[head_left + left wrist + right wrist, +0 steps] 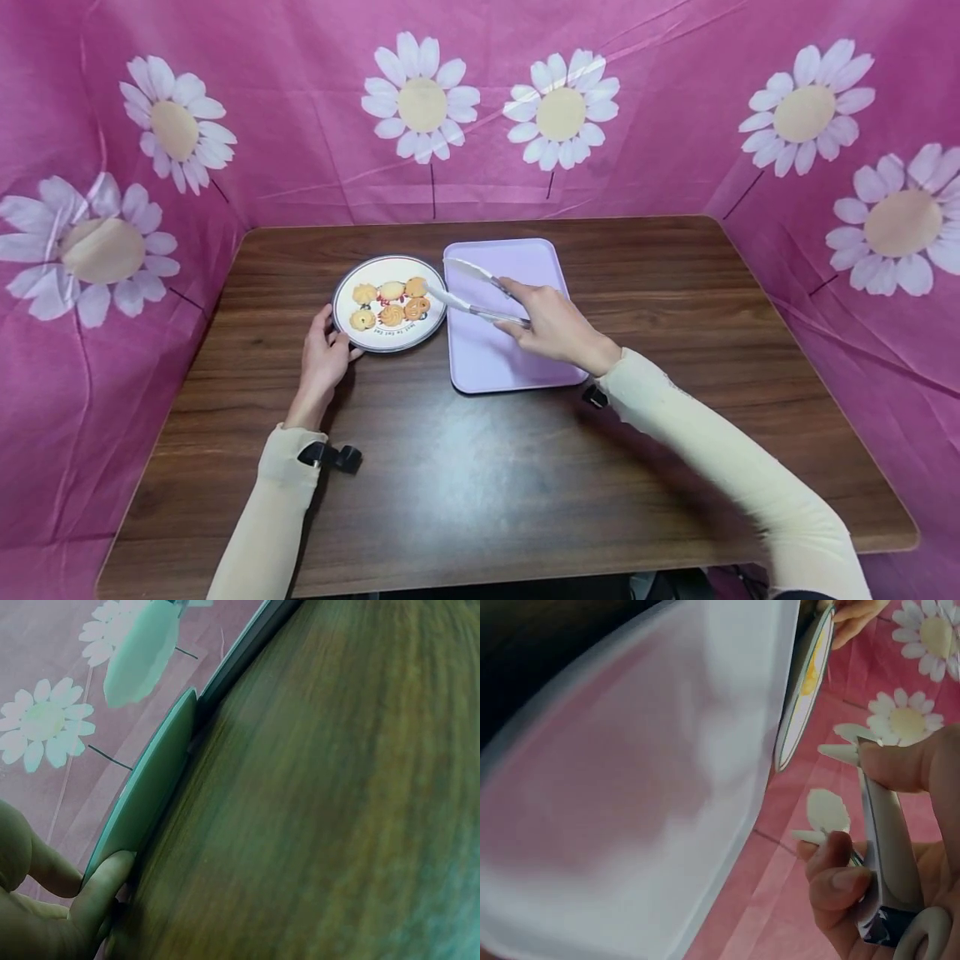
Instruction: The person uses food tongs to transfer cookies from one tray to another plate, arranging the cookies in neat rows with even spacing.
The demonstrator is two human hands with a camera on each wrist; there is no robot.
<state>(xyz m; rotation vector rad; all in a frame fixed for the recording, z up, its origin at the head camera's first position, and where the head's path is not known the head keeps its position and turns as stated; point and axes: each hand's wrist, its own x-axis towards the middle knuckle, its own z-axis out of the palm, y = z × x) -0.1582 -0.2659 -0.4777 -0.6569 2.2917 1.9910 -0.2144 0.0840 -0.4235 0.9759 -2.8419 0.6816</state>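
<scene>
On the table's left side, a round white plate (390, 337) with a dark rim carries several golden cookies (391, 315) in two rows. My left hand (324, 360) holds the plate's left edge; in the left wrist view its thumb (109, 889) lies against the underside of the rim. With my right hand (551, 325) I grip white-tipped metal tongs (480, 311) over a lilac tray (510, 367). The tongs' two arms are spread apart with nothing between the tips. In the head view, the nearer tip overlaps the plate's right side beside the cookies.
The tray lies right of the plate, their edges close together. Both stand on a brown wooden table (450, 483). A pink cloth (300, 125) with white daisies surrounds the table at the back and sides. Black straps (330, 456) sit at the wrists.
</scene>
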